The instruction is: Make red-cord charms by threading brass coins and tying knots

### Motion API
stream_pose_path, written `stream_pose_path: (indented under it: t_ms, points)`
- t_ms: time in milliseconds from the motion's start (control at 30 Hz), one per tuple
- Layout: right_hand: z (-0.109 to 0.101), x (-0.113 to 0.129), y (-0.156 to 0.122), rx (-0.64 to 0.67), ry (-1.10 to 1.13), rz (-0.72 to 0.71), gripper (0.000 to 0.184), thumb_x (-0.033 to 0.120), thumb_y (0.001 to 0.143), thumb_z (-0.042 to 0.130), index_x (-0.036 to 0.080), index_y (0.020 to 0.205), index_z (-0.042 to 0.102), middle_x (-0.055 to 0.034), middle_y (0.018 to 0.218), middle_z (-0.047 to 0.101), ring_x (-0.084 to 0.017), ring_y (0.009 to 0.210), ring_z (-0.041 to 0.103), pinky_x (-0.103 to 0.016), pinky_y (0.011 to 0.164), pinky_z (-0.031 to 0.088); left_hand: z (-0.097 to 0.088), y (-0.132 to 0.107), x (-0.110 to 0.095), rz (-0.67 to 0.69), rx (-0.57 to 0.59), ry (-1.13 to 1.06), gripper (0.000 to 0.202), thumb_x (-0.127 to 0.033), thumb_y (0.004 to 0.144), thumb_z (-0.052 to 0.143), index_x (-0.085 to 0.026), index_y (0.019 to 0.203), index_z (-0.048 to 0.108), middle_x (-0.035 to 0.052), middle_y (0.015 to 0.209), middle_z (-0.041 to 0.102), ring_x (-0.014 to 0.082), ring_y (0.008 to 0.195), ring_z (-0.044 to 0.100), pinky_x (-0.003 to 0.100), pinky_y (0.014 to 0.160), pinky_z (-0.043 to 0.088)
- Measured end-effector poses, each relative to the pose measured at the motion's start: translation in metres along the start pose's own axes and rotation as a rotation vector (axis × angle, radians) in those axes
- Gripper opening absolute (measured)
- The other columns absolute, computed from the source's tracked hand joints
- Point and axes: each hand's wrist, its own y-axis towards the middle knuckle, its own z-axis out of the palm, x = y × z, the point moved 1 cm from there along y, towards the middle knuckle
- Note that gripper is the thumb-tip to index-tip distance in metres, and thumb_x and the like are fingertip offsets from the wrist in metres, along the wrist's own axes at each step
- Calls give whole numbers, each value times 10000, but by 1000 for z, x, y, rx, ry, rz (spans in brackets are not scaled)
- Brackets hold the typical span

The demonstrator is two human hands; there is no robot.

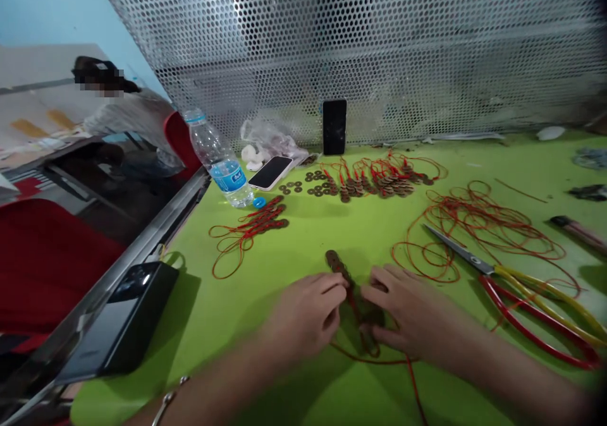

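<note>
A strand of brown coins (pixel 334 261) bound with red cord lies on the green table in front of me. My left hand (pixel 308 309) is pinched closed on the side of this strand, about halfway down. To the right of the strand, my right hand (pixel 412 315) has its fingers bent, with a gap between thumb and forefinger. Its thumb tip is beside or touching a loop of red cord (pixel 374 351) at the strand's near end; which, I cannot tell. Cord ends trail under my right hand toward the table's near edge.
Scissors (pixel 509 280) and tangled red cord (pixel 474 214) lie right. Corded coin strands (pixel 268 220) rest left; more coin strands (pixel 379 179) lie farther back. A water bottle (pixel 222 167), two phones (pixel 334 127) and a black box (pixel 137 325) stand around. Someone (pixel 128 110) sits far left.
</note>
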Motion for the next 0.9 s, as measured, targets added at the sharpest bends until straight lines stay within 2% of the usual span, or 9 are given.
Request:
stream_pose_path:
  t_ms: [200,333,400,500,633,733,900]
  points:
    - [6,-2,-2,-149,-115,-87,308,467,630,712,271,820,568,-18,837,593,-224,742,523,-326,575,382,-3,1,-1,-72,-78,-97,131,-92,778,453,-186,742,537,31,932,657,162,881,612,278,784,510]
    - [5,-1,-2,-167,-106,-87,308,511,643,689,273,794,566,-16,839,599,-230,734,526,-321,559,359,-1,-1,-2,-140,-146,-178,143,-90,791,445,-192,722,517,32,931,663,139,895,616,241,772,514]
    - [4,-2,-2,-168,-89,-80,299,516,661,674,270,798,577,-22,837,602,-232,738,529,-321,560,353,0,-1,-1,-141,-162,-149,137,-92,798,450,-191,727,515,35,976,657,136,908,614,237,767,515]
    - [3,-3,-3,-168,-61,-77,303,502,680,660,248,830,592,-38,858,605,-234,761,534,-323,580,358,-1,-2,2,-68,-142,-1,124,-107,826,451,-186,789,539,36,1049,643,145,966,600,261,814,509]
    - [4,-10,-3,-118,-36,-156,306,479,726,613,211,873,598,-60,859,596,-233,764,536,-327,599,375,-2,-2,1,68,-108,208,149,-126,865,426,-167,892,567,51,1093,643,155,1041,578,281,902,479]
    - [3,-15,-2,-130,-9,-227,313,438,770,575,196,969,590,-75,906,596,-241,821,539,-351,662,407,-1,-5,-6,27,-46,261,175,-134,869,413,-168,938,571,51,1150,623,152,1034,587,288,903,482]
    - [5,-19,-6,-295,48,-384,366,318,800,578,162,1130,548,-117,1109,580,-256,971,533,-396,786,440,0,-9,-24,-112,6,226,260,-111,822,453,-167,1055,553,80,1256,556,171,1151,518,322,976,438]
